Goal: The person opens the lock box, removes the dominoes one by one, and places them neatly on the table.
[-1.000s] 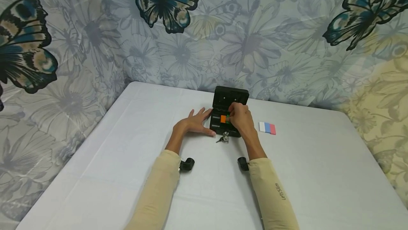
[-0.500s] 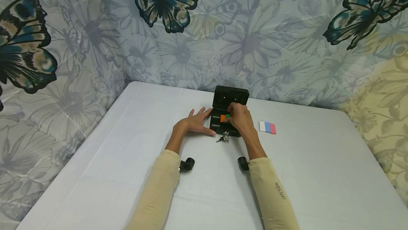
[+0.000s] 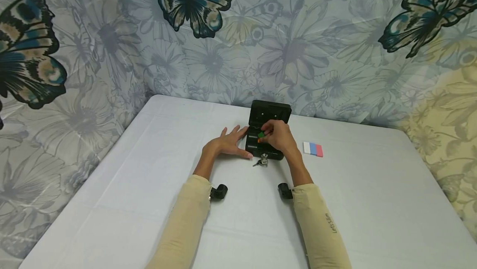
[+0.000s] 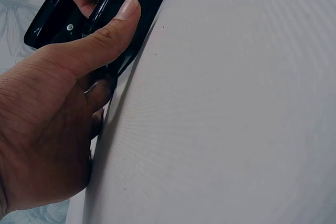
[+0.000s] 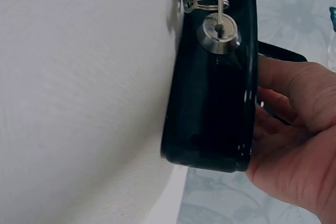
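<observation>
A small black lockbox point(image 3: 255, 152) stands on the table with its lid point(image 3: 264, 114) raised at the back. A key sits in the round lock point(image 5: 219, 32) on its front, with a ring and a second key hanging from it. My right hand point(image 3: 278, 137) reaches into the box and pinches a small green piece point(image 3: 261, 135) over an orange piece point(image 3: 258, 140), which the fingers mostly cover. In the right wrist view the box wall hides those fingertips. My left hand point(image 3: 227, 143) lies spread at the box's left side, its thumb point(image 4: 118, 27) against the wall.
Right of the box lies a strip of white, blue and pink pieces point(image 3: 312, 149) side by side. A white cloth covers the table point(image 3: 130, 169). Butterfly-patterned fabric point(image 3: 290, 54) hangs right behind the box and along both sides.
My right hand has shifted slightly left inside the box. The green piece has moved left with it and is tilted, now overlapping the orange one. The left hand has stayed in place.
</observation>
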Action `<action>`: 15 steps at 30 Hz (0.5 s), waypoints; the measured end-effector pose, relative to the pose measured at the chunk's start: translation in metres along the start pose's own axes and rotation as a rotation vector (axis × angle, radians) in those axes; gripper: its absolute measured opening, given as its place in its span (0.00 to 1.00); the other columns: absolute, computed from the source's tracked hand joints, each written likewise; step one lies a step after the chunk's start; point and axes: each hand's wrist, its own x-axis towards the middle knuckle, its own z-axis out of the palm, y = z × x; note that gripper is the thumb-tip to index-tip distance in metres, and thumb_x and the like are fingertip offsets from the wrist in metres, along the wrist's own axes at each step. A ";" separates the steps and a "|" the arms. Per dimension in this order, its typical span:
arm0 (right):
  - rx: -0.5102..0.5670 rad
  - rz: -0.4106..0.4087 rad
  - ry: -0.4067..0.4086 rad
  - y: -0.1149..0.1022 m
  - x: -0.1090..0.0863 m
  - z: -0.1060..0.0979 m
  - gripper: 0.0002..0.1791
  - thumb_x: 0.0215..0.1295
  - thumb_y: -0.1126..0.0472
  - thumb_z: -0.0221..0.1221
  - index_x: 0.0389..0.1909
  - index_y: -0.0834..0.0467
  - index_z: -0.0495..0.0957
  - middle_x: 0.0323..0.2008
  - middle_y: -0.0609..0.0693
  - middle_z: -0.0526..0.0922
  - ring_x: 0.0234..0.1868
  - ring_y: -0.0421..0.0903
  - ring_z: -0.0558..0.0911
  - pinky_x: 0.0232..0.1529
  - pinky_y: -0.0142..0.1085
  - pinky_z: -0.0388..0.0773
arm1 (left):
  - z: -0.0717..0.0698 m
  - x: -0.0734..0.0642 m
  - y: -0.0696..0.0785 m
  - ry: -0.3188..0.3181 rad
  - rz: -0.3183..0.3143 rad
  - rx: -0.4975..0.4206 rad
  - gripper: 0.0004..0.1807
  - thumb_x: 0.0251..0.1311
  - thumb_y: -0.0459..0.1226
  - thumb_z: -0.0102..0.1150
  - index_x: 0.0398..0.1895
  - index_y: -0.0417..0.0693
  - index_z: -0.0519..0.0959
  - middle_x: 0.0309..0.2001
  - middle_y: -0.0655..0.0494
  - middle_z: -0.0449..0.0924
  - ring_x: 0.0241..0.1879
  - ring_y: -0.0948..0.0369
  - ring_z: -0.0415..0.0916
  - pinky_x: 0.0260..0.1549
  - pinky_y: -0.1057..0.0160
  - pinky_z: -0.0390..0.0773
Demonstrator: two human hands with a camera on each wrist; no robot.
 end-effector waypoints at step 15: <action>0.085 0.007 -0.041 0.003 -0.001 -0.014 0.13 0.51 0.68 0.65 0.40 0.64 0.80 0.34 0.58 0.81 0.34 0.50 0.80 0.35 0.42 0.78 | -0.001 -0.001 0.001 -0.013 -0.009 0.000 0.60 0.42 0.66 0.60 0.73 0.60 0.37 0.73 0.50 0.35 0.71 0.58 0.31 0.65 0.50 0.26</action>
